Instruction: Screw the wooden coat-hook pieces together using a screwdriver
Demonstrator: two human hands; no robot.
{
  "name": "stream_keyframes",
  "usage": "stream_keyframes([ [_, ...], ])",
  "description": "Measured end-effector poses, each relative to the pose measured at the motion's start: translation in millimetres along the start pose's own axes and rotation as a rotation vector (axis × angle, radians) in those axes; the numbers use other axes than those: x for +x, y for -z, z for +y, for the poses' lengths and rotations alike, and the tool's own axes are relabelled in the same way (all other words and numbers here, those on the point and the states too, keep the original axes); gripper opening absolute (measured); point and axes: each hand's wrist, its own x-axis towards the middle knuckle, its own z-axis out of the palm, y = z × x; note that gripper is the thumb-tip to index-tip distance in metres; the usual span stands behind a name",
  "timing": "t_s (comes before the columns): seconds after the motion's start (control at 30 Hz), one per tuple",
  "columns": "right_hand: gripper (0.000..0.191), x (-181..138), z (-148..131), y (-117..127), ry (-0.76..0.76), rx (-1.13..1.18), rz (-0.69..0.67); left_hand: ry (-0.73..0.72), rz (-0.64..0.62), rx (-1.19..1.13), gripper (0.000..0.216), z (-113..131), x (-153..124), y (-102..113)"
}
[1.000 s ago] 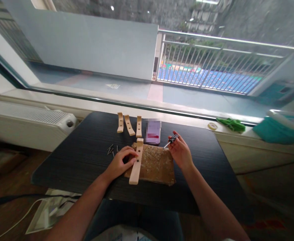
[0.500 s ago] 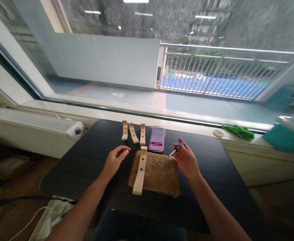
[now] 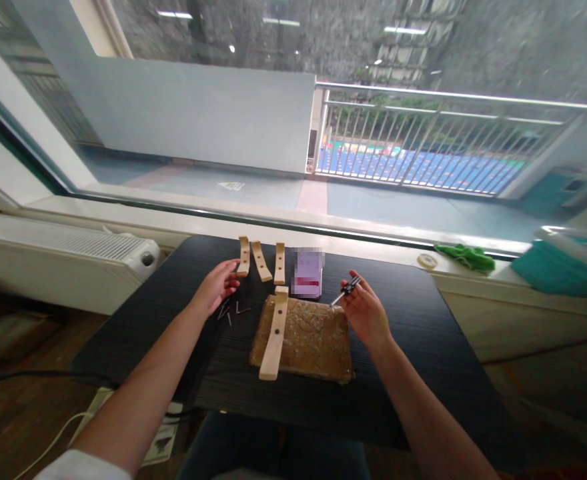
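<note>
My left hand (image 3: pixel 218 285) is at the left, fingers apart, with its fingertips close to the lower end of a curved wooden piece (image 3: pixel 244 256); I cannot tell if they touch. Just below that hand, several loose screws (image 3: pixel 230 311) lie on the tabletop. My right hand (image 3: pixel 366 312) holds a screwdriver (image 3: pixel 350 285) with a black handle, its shaft pointing down and left over a brown taped block (image 3: pixel 316 340). Across the block's left side lies a longer wooden piece (image 3: pixel 273 350) with two dark holes or screw heads.
Two more curved wooden pieces (image 3: pixel 262 262) lie at the table's back. A phone (image 3: pixel 307 270) with a purple screen is beside them. The black table (image 3: pixel 148 320) stands against a windowsill holding a tape roll (image 3: pixel 427 261) and a green cloth (image 3: pixel 464 258). A radiator (image 3: pixel 63 260) is at left.
My left hand has moved left and away from me, from beside the block towards the leftmost wooden piece, and its fingers have spread. The screws now show. My right hand still holds the screwdriver.
</note>
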Motion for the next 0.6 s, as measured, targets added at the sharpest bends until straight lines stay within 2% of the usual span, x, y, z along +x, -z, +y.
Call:
stream_keyframes([
  [0.37,0.034,1,2,3,0.012,-0.011,-0.003,0.01,0.034,0.068,0.021,-4,30,4],
  [0.6,0.037,1,1,3,0.006,-0.02,0.011,0.01,0.028,0.06,0.02,-7,39,9],
])
